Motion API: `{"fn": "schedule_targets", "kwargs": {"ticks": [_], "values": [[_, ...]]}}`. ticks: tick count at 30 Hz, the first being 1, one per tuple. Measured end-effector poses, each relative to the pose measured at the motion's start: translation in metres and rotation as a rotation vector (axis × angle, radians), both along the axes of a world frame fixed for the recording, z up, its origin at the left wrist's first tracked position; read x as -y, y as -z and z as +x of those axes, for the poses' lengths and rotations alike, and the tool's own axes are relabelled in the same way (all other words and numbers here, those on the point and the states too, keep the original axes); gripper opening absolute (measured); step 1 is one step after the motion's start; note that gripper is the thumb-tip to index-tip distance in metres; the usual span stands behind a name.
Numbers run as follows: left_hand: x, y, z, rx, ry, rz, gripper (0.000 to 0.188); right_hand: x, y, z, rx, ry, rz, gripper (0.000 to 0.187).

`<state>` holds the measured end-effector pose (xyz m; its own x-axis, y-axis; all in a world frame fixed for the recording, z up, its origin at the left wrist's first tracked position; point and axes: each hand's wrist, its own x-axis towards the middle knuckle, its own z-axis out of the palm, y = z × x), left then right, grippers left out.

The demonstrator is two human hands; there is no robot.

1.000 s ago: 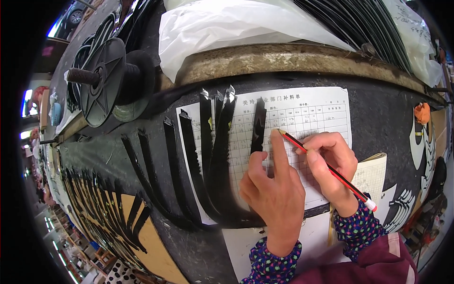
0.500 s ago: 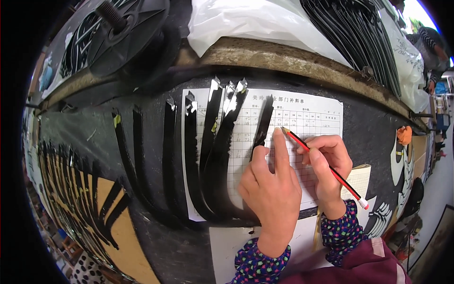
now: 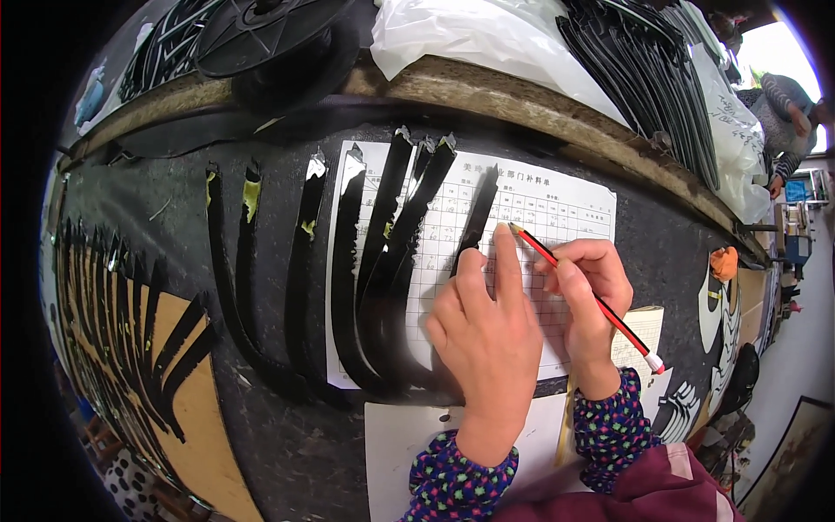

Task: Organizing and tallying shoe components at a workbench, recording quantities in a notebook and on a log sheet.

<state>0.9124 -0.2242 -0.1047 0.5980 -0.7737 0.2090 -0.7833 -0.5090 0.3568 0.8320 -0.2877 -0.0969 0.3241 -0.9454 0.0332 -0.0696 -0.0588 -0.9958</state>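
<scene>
A red and black striped pencil (image 3: pixel 622 329) with a white and pink end is pinched in my right hand (image 3: pixel 591 291). Its point meets the printed paper form (image 3: pixel 587 222), close to my left index fingertip. My left hand (image 3: pixel 491 344) rests on the form, index finger stretched out along the rows and the other fingers bent. One black strip (image 3: pixel 481 213) runs under those bent fingers; whether they grip it is hidden. Left of it, several longer black strips (image 3: pixel 300 261) with ragged, shiny tips lie curved across the form and the dark table.
More black strips (image 3: pixel 130 331) lie on a brown board (image 3: pixel 204 409) at the left. Beyond the raised wooden edge (image 3: pixel 452 83) sit a black reel (image 3: pixel 278 43), white plastic (image 3: pixel 487 35) and bundled dark strips (image 3: pixel 644 70). A small notebook (image 3: pixel 639 335) is by my right wrist. Another person (image 3: pixel 783 109) is at far right.
The whole view has shifted a little, so the form and both hands appear slightly further left and up. The pencil point and my left fingertip stay together on the form.
</scene>
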Motion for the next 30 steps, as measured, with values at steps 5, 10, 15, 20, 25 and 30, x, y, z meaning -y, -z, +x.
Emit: {"fn": "schedule_targets", "kwargs": {"ticks": [5,10,15,20,25,30], "values": [[-0.004,-0.001,-0.001,0.013,-0.005,0.025,0.051,-0.003,0.002,0.001,0.016,-0.001,0.028,0.010],[0.000,-0.005,-0.007,-0.047,-0.015,-0.029,0.053,0.000,-0.001,-0.005,-0.013,-0.008,0.003,0.010],[-0.001,-0.001,-0.011,0.006,-0.017,0.008,0.050,0.000,-0.002,-0.007,-0.014,-0.005,0.007,0.009],[-0.002,-0.004,-0.013,0.006,-0.010,0.014,0.051,0.000,-0.004,-0.009,-0.014,-0.002,0.005,0.008],[0.001,-0.003,-0.015,0.020,-0.006,-0.011,0.053,0.001,-0.005,-0.012,-0.002,0.000,-0.002,0.008],[0.001,-0.002,-0.018,0.027,-0.010,0.005,0.054,0.003,-0.003,-0.014,0.044,-0.019,0.012,0.007]]}}
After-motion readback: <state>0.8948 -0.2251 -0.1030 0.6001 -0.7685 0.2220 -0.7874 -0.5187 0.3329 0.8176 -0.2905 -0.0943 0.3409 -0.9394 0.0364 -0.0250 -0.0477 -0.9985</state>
